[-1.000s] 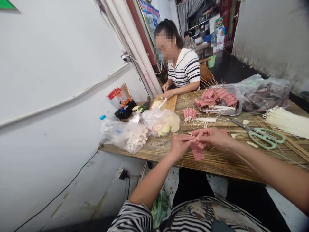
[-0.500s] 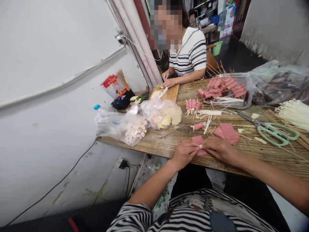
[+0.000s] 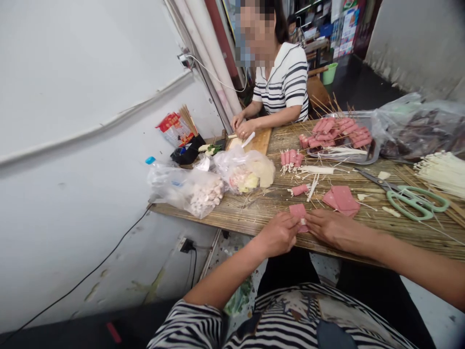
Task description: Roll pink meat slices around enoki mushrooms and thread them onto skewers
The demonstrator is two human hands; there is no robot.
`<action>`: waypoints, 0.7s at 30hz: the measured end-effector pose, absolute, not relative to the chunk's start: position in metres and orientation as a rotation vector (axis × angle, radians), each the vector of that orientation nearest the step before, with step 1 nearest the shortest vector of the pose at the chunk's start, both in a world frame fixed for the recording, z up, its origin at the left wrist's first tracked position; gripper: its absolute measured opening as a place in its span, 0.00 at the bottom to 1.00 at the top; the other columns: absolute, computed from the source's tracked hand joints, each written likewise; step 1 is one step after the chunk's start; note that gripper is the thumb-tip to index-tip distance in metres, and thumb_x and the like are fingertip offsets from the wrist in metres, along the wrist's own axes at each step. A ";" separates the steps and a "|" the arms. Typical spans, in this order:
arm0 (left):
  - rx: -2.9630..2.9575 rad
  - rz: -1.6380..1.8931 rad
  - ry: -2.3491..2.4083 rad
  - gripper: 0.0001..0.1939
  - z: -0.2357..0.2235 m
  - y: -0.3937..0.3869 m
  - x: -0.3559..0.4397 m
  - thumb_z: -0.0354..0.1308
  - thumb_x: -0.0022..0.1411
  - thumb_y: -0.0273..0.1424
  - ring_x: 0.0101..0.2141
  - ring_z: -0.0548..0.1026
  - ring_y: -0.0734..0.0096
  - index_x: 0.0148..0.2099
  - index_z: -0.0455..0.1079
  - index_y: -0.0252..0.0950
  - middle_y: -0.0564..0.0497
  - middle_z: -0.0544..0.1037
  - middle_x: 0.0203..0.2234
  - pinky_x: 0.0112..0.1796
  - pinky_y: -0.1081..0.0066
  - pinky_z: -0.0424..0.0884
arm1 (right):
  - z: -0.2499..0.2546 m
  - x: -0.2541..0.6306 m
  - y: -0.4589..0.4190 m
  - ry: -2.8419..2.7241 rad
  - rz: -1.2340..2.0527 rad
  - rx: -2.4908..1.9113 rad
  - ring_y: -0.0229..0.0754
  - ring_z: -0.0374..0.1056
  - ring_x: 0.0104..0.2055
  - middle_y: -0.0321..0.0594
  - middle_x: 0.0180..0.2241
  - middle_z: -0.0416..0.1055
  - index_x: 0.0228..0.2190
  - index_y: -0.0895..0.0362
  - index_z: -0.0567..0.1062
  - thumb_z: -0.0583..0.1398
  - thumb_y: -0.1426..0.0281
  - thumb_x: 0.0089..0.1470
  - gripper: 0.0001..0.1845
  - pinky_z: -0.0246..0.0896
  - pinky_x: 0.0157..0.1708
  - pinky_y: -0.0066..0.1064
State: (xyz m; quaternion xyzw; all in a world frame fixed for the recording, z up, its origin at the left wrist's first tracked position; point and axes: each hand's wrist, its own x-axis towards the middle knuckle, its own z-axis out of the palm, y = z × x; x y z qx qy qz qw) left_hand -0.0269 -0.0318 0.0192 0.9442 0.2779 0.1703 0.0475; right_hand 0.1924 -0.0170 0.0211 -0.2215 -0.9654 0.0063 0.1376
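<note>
A white wall (image 3: 101, 203) takes up my 8 to 11 o'clock, and a grey wall (image 3: 417, 48) stands off at 1. The wooden table (image 3: 250, 218) spreads before me, its grain running roughly from 9 to 3. Across it at 12 sits a person (image 3: 283, 85) in a striped top, hands over a cutting board (image 3: 261, 141) at 11. At 1 is a tray (image 3: 373, 154) of pink rolls; scissors (image 3: 384, 182) lie between 2 and 3, blades pointing to 10.

My left hand (image 3: 278, 235) comes in from 8 and my right hand (image 3: 334, 230) from 4, fingertips on the pink slice (image 3: 298, 210) near the table's front edge. My left fingers curl and my right ones lie straighter; whether either thumb closes beneath, I cannot tell. At 2 is a stack of slices (image 3: 343, 198). My slice runs lengthwise from 6 to 12, far end pointing at a single roll (image 3: 300, 189). A white bundle (image 3: 302, 221) shows between my fingertips, its ends hidden.
</note>
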 end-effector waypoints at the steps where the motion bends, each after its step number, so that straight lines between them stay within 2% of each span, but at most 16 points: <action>1: 2.889 0.508 0.842 0.15 0.021 -0.032 -0.027 0.50 0.61 0.25 0.43 0.73 0.60 0.48 0.72 0.30 0.41 0.77 0.41 0.46 0.61 0.69 | 0.019 0.192 -0.017 -2.839 -0.045 -0.594 0.44 0.63 0.37 0.46 0.35 0.72 0.30 0.58 0.75 0.50 0.74 0.61 0.15 0.59 0.38 0.37; 4: 2.887 0.512 0.841 0.12 0.023 -0.031 -0.024 0.49 0.64 0.29 0.41 0.74 0.62 0.43 0.73 0.32 0.41 0.77 0.38 0.45 0.62 0.70 | 0.014 0.189 -0.016 -2.867 -0.157 -0.537 0.45 0.62 0.37 0.45 0.34 0.71 0.29 0.59 0.75 0.52 0.75 0.60 0.13 0.58 0.37 0.37; 7: 2.874 0.505 0.868 0.15 0.023 -0.029 -0.021 0.47 0.68 0.33 0.39 0.74 0.63 0.39 0.73 0.33 0.43 0.77 0.36 0.44 0.63 0.70 | 0.014 0.187 -0.019 -2.848 -0.167 -0.562 0.44 0.62 0.36 0.45 0.33 0.71 0.29 0.60 0.75 0.53 0.77 0.58 0.11 0.57 0.35 0.37; 13: 2.878 0.509 0.911 0.16 0.021 -0.029 -0.018 0.45 0.68 0.28 0.38 0.75 0.62 0.38 0.74 0.31 0.42 0.78 0.35 0.41 0.63 0.69 | 0.023 0.184 -0.023 -2.862 -0.252 -0.613 0.44 0.63 0.33 0.47 0.30 0.72 0.30 0.63 0.76 0.52 0.78 0.58 0.13 0.57 0.32 0.36; 17: 2.729 0.646 0.935 0.15 0.016 -0.028 -0.020 0.48 0.68 0.30 0.39 0.76 0.65 0.42 0.76 0.35 0.44 0.80 0.38 0.42 0.65 0.69 | 0.024 0.185 -0.018 -2.725 0.102 -0.688 0.42 0.64 0.34 0.46 0.32 0.73 0.32 0.60 0.77 0.48 0.73 0.63 0.18 0.60 0.34 0.34; 21: 2.455 0.783 1.127 0.09 0.014 -0.028 -0.023 0.57 0.63 0.33 0.40 0.75 0.65 0.41 0.79 0.42 0.48 0.82 0.36 0.46 0.62 0.68 | 0.021 0.186 -0.014 -2.422 0.590 -0.832 0.41 0.67 0.36 0.45 0.33 0.74 0.33 0.57 0.78 0.48 0.64 0.64 0.21 0.62 0.36 0.33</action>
